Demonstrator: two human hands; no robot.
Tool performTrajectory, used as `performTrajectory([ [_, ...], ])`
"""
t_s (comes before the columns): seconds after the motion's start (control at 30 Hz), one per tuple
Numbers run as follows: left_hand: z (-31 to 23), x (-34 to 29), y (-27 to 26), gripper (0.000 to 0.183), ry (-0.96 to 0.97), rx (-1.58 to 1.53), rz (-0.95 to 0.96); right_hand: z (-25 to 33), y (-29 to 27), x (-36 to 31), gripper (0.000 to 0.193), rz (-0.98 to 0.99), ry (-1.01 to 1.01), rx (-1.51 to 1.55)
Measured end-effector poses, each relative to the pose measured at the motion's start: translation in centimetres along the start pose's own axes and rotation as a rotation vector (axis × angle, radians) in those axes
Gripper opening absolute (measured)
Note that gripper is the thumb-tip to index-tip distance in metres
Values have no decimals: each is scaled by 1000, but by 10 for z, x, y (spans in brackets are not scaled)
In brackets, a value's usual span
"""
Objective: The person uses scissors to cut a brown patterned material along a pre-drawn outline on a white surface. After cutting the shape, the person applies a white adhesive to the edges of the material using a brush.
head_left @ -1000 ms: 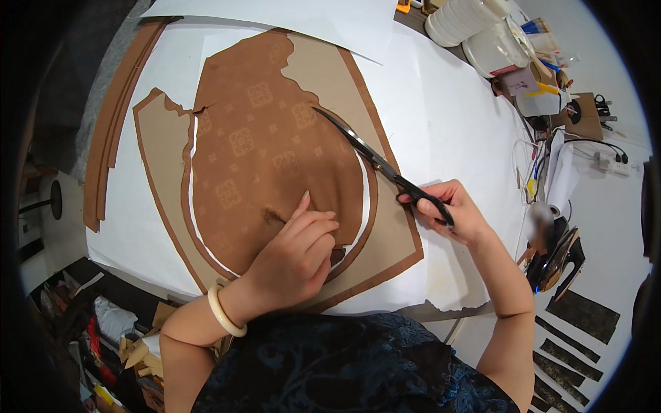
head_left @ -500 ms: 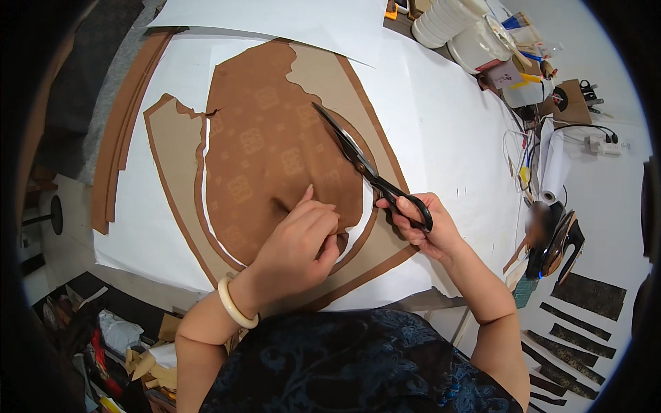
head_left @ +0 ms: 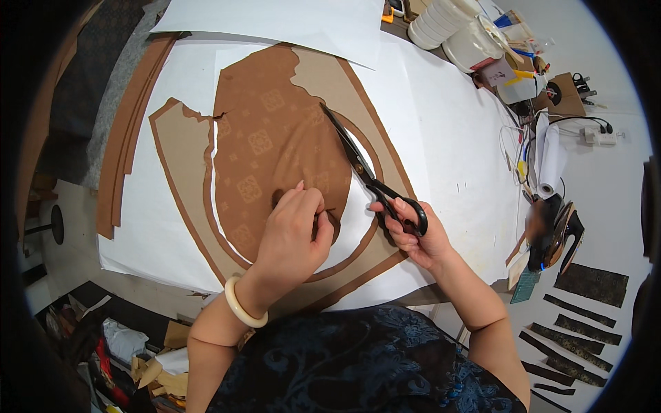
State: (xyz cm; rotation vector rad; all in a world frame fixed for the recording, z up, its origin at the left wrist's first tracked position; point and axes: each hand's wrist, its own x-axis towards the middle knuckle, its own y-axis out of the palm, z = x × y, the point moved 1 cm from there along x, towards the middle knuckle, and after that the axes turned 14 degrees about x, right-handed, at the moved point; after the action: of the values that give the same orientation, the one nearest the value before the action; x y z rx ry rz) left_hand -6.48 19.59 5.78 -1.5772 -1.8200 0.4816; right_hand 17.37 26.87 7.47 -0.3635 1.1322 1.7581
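A brown patterned fabric piece (head_left: 258, 103) lies on the table, partly separated by a curved cut from a beige, brown-edged surround (head_left: 375, 131). My left hand (head_left: 296, 224), with a cream bangle (head_left: 242, 306) on its wrist, pinches the piece's lower right edge and bunches it into folds. In my right hand (head_left: 421, 234) are black-handled scissors (head_left: 361, 169), my fingers through the loops. The blades look nearly closed and point up and left, their tip at the fabric where the cut ends near the upper right.
White paper (head_left: 468, 172) covers the table. Folded brown strips (head_left: 131, 151) lie along its left side. White tubs (head_left: 471, 45) and tools stand at the back right, with a paper roll (head_left: 551, 162) and an iron (head_left: 551, 234) farther down. Dark cut strips (head_left: 578, 327) lie at the lower right.
My left hand has drawn the fabric's lower right edge leftward, widening the white gap beside the scissors. The scissors have shifted slightly, their tip still at the cut.
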Motion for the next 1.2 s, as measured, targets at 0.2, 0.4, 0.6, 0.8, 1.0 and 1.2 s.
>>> performTrajectory([
  [0.2, 6, -3, 0, 13, -52, 113, -32, -8, 6, 0, 49, -30, -6, 5],
  [0.4, 9, -5, 0, 12, -101, 294, -78, -14, 10, -2, 45, -35, -18, 114],
  [0.6, 10, -4, -2, 11, -100, 289, -54, -24, 23, -3, 41, -86, -34, 104],
  [0.8, 10, -5, -3, 11, -102, 279, -37, -35, 32, -4, 39, -92, -43, 142],
  [1.0, 9, -5, -2, 10, -94, 290, -38, -47, 43, -5, 43, -96, -49, 161],
  [1.2, 9, -4, -3, 10, -92, 293, -33, -52, 47, -4, 41, -91, -53, 202],
])
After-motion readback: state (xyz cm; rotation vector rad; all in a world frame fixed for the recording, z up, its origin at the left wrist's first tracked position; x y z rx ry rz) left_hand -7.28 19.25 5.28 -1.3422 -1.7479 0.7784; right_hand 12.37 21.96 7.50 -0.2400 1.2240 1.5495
